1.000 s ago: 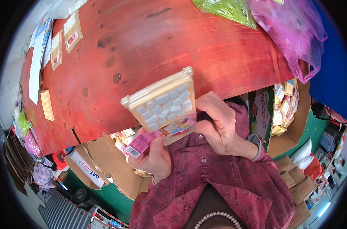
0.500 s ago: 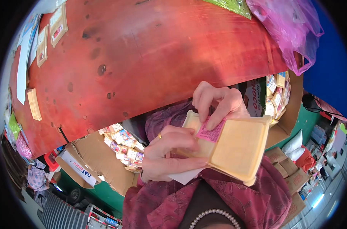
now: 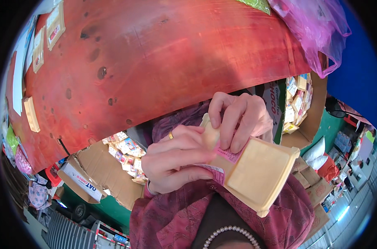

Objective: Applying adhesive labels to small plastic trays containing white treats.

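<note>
A cream-coloured rectangular plastic box is held tilted in front of my chest, over the red table's near edge. My right hand grips its far part. My right fingertips press on a pink printed label stuck across the middle of the box. My left hand, with a gold ring, has bent fingers against the box's left part. Between its thumb and fingers is a loose pink-and-white label strip. My fingers hide part of the box's left end.
The red table carries small cream boxes at the left and a pink plastic bag at the far right. Beneath its near edge stand a left carton and a right carton, both with many small wrapped packs.
The box has tilted, its right end lower. My right fingers have spread further over the label. My left hand has shifted up and left, and the loose strip has turned its printed side up.
</note>
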Demonstrator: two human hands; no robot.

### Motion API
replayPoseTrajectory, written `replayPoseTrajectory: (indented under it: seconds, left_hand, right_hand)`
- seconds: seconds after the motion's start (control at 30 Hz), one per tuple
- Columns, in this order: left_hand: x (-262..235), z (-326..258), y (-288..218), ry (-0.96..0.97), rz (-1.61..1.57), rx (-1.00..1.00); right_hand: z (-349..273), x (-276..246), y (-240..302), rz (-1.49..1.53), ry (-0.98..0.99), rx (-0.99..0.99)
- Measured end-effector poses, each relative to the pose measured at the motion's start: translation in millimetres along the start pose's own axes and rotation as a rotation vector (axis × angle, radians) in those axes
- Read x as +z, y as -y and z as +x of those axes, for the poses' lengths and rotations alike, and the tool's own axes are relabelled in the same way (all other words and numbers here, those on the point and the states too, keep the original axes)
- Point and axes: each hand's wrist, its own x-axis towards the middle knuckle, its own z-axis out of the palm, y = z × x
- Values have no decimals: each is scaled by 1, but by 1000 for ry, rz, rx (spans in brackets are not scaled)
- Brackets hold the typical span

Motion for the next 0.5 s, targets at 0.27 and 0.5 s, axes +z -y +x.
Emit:
replayPoseTrajectory:
  seconds: [0.27,0.5]
  left_hand:
    - [7,-10,3,-112,-265,-288]
    - [11,1,-5,-106,-291,-550]
  right_hand:
    - [-10,-6,2,-91,0,99]
    - [-12,-13,13,-123,84,162]
